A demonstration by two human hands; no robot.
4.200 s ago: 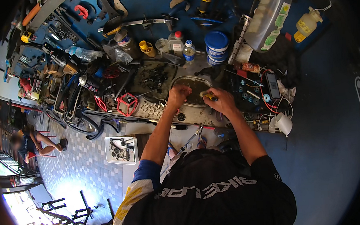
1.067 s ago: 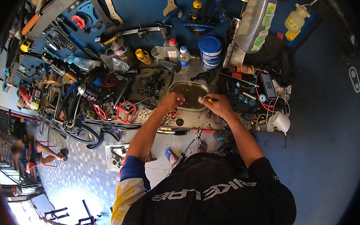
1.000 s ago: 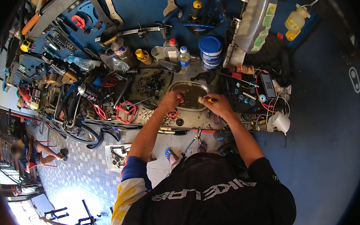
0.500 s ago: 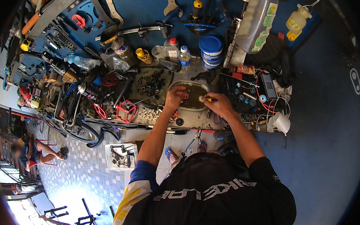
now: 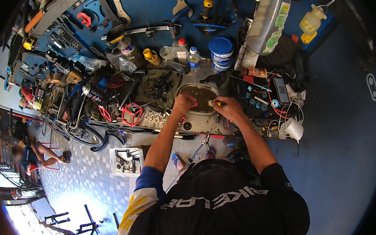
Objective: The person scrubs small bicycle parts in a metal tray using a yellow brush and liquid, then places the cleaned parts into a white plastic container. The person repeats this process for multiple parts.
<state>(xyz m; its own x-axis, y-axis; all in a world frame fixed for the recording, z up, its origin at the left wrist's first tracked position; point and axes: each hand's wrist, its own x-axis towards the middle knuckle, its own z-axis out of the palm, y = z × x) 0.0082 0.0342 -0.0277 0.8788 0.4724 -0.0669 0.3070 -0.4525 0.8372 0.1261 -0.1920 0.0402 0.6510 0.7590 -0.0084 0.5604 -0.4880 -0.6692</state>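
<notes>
Over an oval metal tray (image 5: 216, 90) of murky brown liquid, both hands work close together. My left hand (image 5: 184, 104) is closed on a small red part (image 5: 196, 104) at the tray's left side; its exact shape is too small to tell. A brush with a black-and-yellow handle (image 5: 221, 104) is gripped in my right hand (image 5: 232, 110), its pale bristles pointing left over the liquid. The bristles and the red part are apart. Left of the tray, many small dark parts lie on a dirty mat (image 5: 143, 94).
A red pedal (image 5: 132, 115) and a chain (image 5: 157, 119) lie left on the bench. Behind the tray stand a blue-lidded tub (image 5: 221, 52) and bottles. A phone (image 5: 281, 91), tools and a white cup (image 5: 293, 129) are at right. Someone sits far left.
The fingers of my left hand have lowered and curled more closely around the red part. My right hand keeps the brush in nearly the same place.
</notes>
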